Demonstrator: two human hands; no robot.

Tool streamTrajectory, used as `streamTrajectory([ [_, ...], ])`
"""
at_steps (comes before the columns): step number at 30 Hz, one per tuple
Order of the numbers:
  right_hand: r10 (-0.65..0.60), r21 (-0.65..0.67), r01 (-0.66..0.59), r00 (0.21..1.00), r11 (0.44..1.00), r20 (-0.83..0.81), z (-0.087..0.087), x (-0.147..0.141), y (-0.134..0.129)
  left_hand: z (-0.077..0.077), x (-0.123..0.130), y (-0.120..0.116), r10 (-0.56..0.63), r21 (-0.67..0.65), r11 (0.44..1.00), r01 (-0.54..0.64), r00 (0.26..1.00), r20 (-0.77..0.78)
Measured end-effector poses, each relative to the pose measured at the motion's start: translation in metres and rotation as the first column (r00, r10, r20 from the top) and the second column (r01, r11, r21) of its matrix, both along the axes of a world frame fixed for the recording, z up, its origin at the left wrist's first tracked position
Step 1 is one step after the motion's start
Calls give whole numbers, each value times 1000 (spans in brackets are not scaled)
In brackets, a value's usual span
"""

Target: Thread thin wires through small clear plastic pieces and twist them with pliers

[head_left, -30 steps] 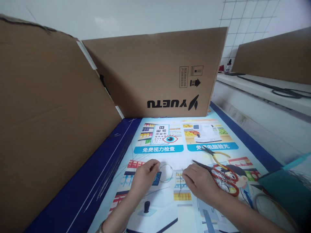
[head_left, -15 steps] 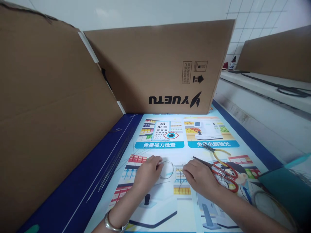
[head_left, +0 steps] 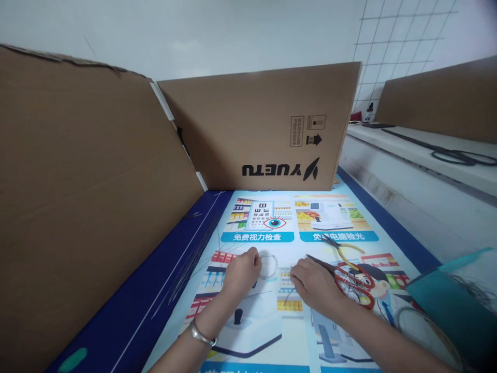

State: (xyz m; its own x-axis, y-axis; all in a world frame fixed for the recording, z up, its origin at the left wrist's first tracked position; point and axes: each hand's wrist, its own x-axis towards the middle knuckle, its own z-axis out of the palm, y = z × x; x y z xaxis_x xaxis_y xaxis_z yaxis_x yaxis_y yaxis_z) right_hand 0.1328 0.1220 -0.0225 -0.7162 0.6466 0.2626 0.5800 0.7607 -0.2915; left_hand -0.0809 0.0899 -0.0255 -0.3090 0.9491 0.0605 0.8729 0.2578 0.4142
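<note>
L hand [head_left: 244, 270] pinches L edge of wire ring [head_left: 276, 266], so it's nearer; R hand [head_left: 315, 282] sits apart to ring's R, fingers curled, can't tell if gripping

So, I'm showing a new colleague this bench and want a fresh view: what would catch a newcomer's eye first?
Probably the big cardboard panel standing across the far end, with "YUETU" printed on it upside down. Next, nearer in, the thin wire ring at the fingertips of the left hand. Then the red-handled scissors beside the right hand, with yellow-handled pliers just beyond.
</note>
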Motion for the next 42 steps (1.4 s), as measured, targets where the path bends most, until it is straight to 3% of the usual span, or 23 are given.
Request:
streamTrajectory([
  [9,2,-20,-3,999,1000,-40,-3,4,2,16,-1,15,-20,-71,997,37,975,220],
  [14,11,-64,-15,998,998,-60,-5,7,3,32,-33,-4,-24,-32,999,35,958,287],
  [19,8,-94,-16,996,995,-84,-5,6,4,43,-73,-29,2,-1,1000,-2,970,242],
  [25,-22,-137,4,992,991,-125,-6,6,5,26,-105,-38,61,39,997,-66,991,116],
  [33,-65,-123,49,990,991,-127,-6,5,3,-5,-118,-29,95,139,986,-95,995,3],
  [42,12,-91,-18,998,996,-68,-3,8,6,-4,-130,-30,145,151,980,-129,984,-104],
])
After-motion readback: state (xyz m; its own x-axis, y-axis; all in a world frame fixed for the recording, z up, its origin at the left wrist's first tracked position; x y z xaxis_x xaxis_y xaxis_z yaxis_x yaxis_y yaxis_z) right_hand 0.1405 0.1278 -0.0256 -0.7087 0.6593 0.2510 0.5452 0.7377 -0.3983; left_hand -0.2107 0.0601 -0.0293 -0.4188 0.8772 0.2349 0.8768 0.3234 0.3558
